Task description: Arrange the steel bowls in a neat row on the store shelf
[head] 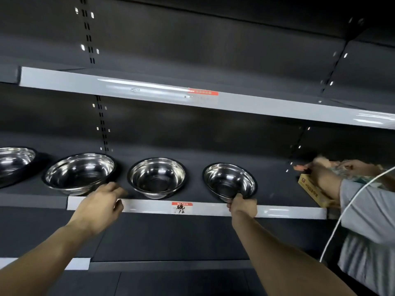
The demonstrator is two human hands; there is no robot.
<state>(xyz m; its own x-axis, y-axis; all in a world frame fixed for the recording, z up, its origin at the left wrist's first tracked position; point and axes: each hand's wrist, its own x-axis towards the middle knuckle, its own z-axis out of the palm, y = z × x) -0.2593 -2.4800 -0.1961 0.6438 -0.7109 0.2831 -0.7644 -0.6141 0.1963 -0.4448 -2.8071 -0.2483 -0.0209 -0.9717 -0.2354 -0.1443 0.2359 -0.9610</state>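
Meanwhile, four bowls on the shelf

At the right edge of the frame, a second person's hands are seen over a yellow box, and a white cable crosses in front. The rightmost steel bowl, tilted toward the shelf front, is pinched at its near rim by the right hand. The left hand is held loosely open just below the second bowl, without touching. Shiny interiors are shown by the third bowl and the far-left bowl.

Shiny silver steel bowls sit on a dark charcoal shelf with a pale grey front strip, which bears a red-and-white price label; beside them a yellow box, a grey-striped sleeve
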